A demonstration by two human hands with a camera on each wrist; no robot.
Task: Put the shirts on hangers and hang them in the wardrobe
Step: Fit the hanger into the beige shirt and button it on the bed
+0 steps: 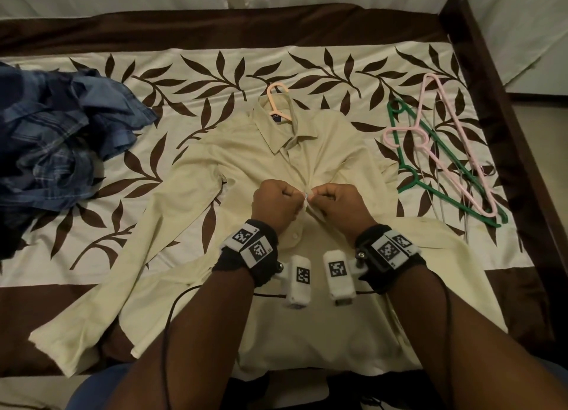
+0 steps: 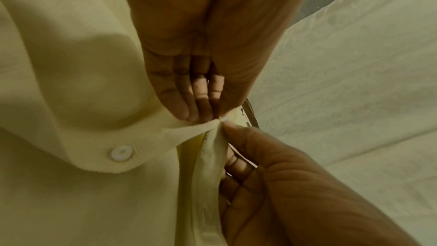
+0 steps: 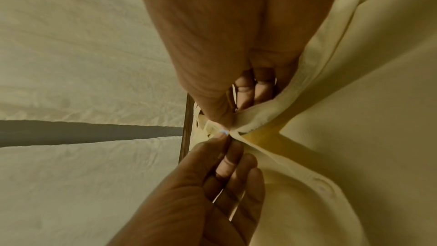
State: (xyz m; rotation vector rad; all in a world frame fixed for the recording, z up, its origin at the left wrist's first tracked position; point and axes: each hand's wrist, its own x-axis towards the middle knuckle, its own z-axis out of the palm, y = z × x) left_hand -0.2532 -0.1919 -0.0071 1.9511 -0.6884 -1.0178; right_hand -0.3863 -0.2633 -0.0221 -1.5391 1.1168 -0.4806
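A cream shirt point(image 1: 325, 151) lies face up on the bed, with a peach hanger point(image 1: 278, 97) inside it and the hook poking out of the collar. Both hands meet over the shirt's front opening at chest height. My left hand point(image 1: 299, 197) pinches one edge of the placket point(image 2: 189, 126). My right hand point(image 1: 316, 195) pinches the other edge, and a small white button point(image 2: 223, 118) sits between the fingertips. Another button point(image 2: 121, 153) lower down is fastened. The right wrist view shows the same pinch point(image 3: 224, 130) on the cream shirt point(image 3: 354, 137).
A heap of blue shirts point(image 1: 61, 139) lies at the left of the bed. A green hanger point(image 1: 430, 176), pink hangers point(image 1: 455, 133) and thin wire ones lie at the right, beside the dark wooden bed frame point(image 1: 504, 108). The bedspread point(image 1: 184, 80) has a brown leaf pattern.
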